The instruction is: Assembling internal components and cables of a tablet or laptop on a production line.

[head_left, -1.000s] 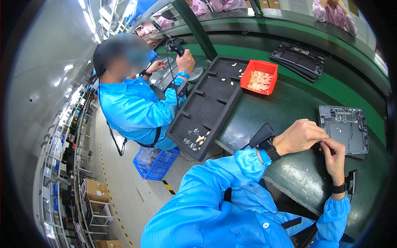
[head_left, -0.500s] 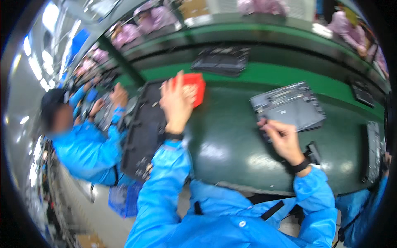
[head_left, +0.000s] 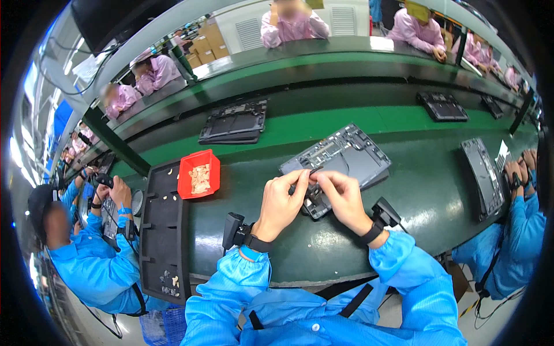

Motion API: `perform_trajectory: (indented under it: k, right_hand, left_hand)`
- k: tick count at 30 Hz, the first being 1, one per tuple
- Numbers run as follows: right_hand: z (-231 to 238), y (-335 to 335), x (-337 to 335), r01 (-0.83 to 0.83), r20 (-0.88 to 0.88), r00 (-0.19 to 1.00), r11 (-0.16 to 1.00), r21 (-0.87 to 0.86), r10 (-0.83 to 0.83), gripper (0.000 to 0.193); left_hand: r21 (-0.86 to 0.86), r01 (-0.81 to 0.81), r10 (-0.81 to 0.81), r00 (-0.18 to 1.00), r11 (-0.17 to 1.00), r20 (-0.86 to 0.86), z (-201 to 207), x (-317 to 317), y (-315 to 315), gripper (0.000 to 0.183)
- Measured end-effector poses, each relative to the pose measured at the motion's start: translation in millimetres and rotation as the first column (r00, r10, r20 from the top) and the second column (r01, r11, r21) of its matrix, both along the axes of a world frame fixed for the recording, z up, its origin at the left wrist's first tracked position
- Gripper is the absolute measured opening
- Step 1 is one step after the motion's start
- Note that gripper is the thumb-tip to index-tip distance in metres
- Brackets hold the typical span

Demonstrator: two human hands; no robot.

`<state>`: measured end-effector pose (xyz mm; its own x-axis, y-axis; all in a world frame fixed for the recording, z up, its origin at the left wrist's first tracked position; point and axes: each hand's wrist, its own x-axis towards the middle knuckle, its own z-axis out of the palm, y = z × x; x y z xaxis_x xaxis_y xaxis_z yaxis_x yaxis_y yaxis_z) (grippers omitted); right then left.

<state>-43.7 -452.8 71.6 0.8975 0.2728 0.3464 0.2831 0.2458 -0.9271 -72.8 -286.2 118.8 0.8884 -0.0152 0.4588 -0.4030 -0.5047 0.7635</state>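
In front of me, my left hand [head_left: 280,205] and my right hand [head_left: 346,202] meet fingertip to fingertip, both closed in a pinch. Between them is a small dark piece [head_left: 314,171], too small to name. My hands are over the lower left part of a grey laptop base [head_left: 365,157], whose inner parts lie exposed on the green bench. Its near left corner is partly hidden by my fingers. To the left, a red bin [head_left: 214,173] of small pale pieces [head_left: 200,178] sits on the edge of a black compartmented tray [head_left: 165,230].
More laptop bases lie at the back left [head_left: 234,122], at the back right [head_left: 442,107] and on the right [head_left: 483,177]. A co-worker in blue [head_left: 86,242] works at the left, another at the far right. People in pink sit across the bench. A blue basket [head_left: 164,326] stands below.
My left hand has left the red bin and come right to meet my right hand over the laptop base. The whole view has turned rightward.
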Motion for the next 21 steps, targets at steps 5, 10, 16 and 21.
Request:
perform_trajectory:
  k: [5,10,16,21]
  right_hand:
    - [-5.5,-6.2,12.7,0.035,-0.268,0.962,0.950,0.311,0.052,0.021]
    - [-19.7,-23.0,32.4,0.105,-0.363,0.928,0.879,0.466,0.081,0.038]
    - [-4.7,-47.4,48.1,0.229,-0.272,0.953,0.908,0.350,-0.135,0.031]
    - [-8.5,-58.5,60.2,0.179,-0.230,0.965,0.958,0.224,-0.126,0.027]
  left_hand:
    - [0.021,-0.007,0.007,1.000,1.000,-0.025,-3.6,14.4,-25.0,0.025]
    - [0.333,-0.031,0.023,0.999,0.943,0.028,6.3,29.4,-52.1,0.030]
    - [0.506,-0.144,0.064,0.983,0.850,0.173,0.8,39.7,-71.0,0.034]
    - [0.511,-0.155,0.068,0.980,0.846,0.185,-9.0,49.0,-57.6,0.046]
